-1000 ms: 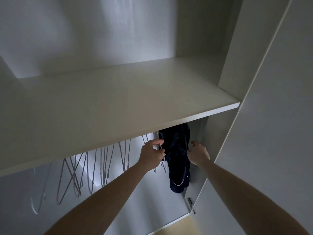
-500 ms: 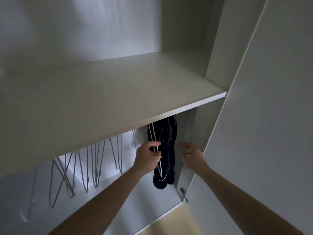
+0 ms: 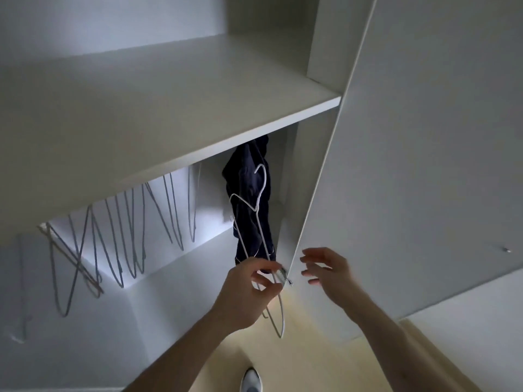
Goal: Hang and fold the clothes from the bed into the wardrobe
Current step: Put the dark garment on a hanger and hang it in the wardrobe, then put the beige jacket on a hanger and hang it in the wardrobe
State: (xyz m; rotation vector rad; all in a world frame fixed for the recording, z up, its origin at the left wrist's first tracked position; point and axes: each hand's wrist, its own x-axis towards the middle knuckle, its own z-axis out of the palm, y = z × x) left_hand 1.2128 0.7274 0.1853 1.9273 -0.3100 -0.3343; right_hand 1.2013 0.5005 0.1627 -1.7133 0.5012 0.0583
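The wardrobe point(image 3: 198, 114) is standing open in dim light, its white shelf running across the view and its door point(image 3: 410, 165) swung out on the right. Under the shelf's front edge, empty wire hangers point(image 3: 127, 236) are dangling in a row toward the left, and one dark garment point(image 3: 252, 210) is hanging at the right end, beside the side panel.

The fingers point(image 3: 259, 274) of the left hand point(image 3: 243, 295) are pinching a white hanger point(image 3: 254, 222) low on its wire, with its hook pointing up in front of the dark garment and free of the rail. The right hand point(image 3: 325, 273) is hovering just beside it near the door's edge, fingers spread and loose, holding nothing.

The step in hand looks like fetching an empty hanger for the next piece of clothing. The clothes on the bed are out of view. The next move likely calls for carrying the hanger clear of the door's hinge hardware point(image 3: 285, 278) and bringing it to the bed, where a garment needs threading onto its shoulders.
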